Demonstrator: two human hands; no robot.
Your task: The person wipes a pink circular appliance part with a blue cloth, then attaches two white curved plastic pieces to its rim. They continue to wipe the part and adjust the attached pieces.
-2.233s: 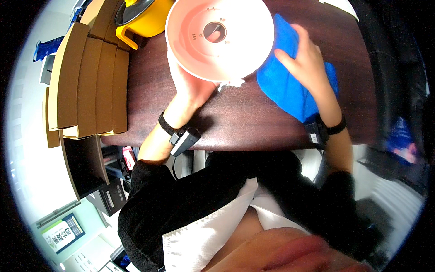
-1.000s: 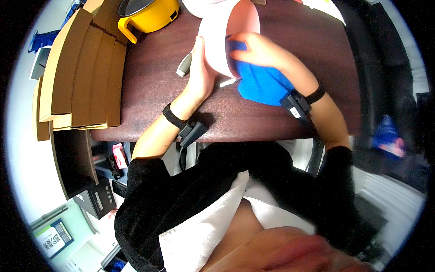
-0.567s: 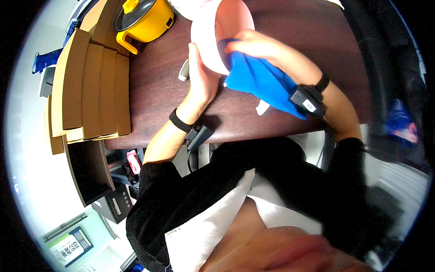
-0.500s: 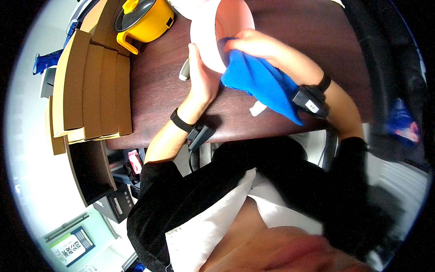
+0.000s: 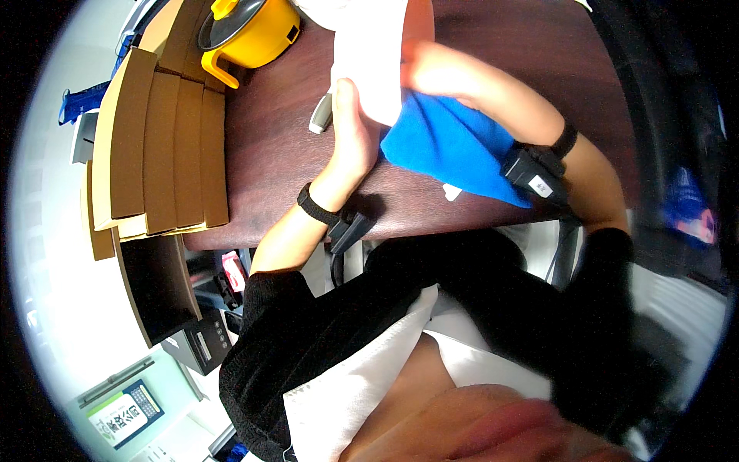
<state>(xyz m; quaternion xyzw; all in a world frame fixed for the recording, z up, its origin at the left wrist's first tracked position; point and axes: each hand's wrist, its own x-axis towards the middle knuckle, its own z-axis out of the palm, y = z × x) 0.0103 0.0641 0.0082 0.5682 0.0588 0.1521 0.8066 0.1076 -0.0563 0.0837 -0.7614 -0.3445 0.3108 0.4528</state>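
A white round container (image 5: 366, 69), perhaps a bucket, is tipped on its side with its pinkish opening turned to the right. My left hand (image 5: 356, 135) grips its near left side, thumb up along the outer wall and the other fingers hidden beneath. My right hand (image 5: 431, 69) reaches in at the opening, its fingertips out of sight behind the wall. Bunched at that hand is a blue cloth (image 5: 446, 138), which hangs down over the table toward me. Black straps with small dark boxes circle both wrists.
A yellow pot (image 5: 262, 35) with a dark lid stands at the back left. Brown cardboard boxes (image 5: 162, 146) line the left edge of the dark wooden table (image 5: 269, 177). A small grey-and-white object (image 5: 320, 115) lies left of the container, and a white scrap (image 5: 452, 192) by the cloth.
The container has turned, its opening now facing further right and showing less of the inside. My right hand has gone further behind its rim, and the cloth has shifted slightly right.
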